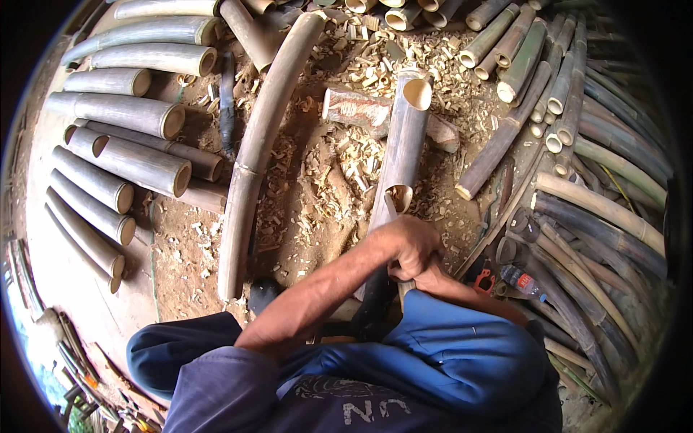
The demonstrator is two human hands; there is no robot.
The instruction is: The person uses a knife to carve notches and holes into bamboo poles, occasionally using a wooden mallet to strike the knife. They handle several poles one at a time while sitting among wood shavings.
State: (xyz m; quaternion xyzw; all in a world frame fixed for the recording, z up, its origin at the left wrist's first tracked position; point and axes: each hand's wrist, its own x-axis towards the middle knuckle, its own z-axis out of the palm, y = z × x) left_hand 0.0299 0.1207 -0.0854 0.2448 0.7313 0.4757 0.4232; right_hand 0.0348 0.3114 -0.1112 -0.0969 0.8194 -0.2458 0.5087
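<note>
A thick bamboo tube lies lengthwise before me, with one scooped opening near its far end and another close to my hands. My left hand is closed in front, its fingers wrapped round a long-handled carving knife. The knife's flat blade points at the nearer opening and meets its edge. Just below and to the right, my right hand is closed round the handle, pressed against the left hand. Part of the handle shows beneath it, by my blue-trousered knee. The fingers partly hide one another.
The tube's far part rests across a short log. Left of it lies a long curved bamboo pole. Cut tubes line the left side; bamboo poles are piled right. Pale chips cover the ground. A plastic bottle lies at right.
</note>
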